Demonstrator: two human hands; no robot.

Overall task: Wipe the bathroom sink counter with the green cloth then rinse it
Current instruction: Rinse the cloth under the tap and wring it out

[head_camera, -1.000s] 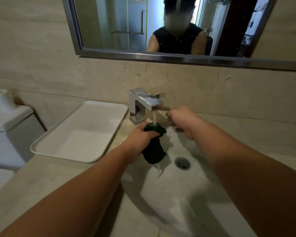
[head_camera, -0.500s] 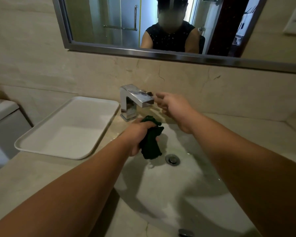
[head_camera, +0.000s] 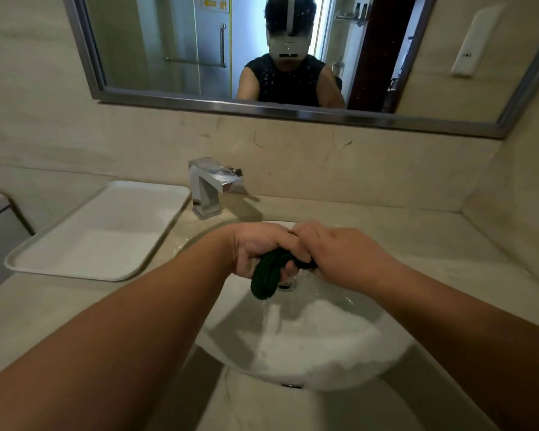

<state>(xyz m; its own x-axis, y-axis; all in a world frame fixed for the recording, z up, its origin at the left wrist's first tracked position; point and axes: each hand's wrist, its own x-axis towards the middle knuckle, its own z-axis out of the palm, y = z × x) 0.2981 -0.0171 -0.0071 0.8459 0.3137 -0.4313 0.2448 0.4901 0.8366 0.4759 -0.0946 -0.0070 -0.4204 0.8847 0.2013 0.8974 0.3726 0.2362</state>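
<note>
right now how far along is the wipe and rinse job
Near the end, by the look of it. No water runs from the faucet, so the rinse looks done. In hand: the left hand and right hand wring the twisted green cloth over the sink, water dripping. Left: finish wringing. The wiping itself cannot be judged.

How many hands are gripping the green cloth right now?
2. The left hand holds the left end of the green cloth, the right hand its right end, above the sink.
</note>
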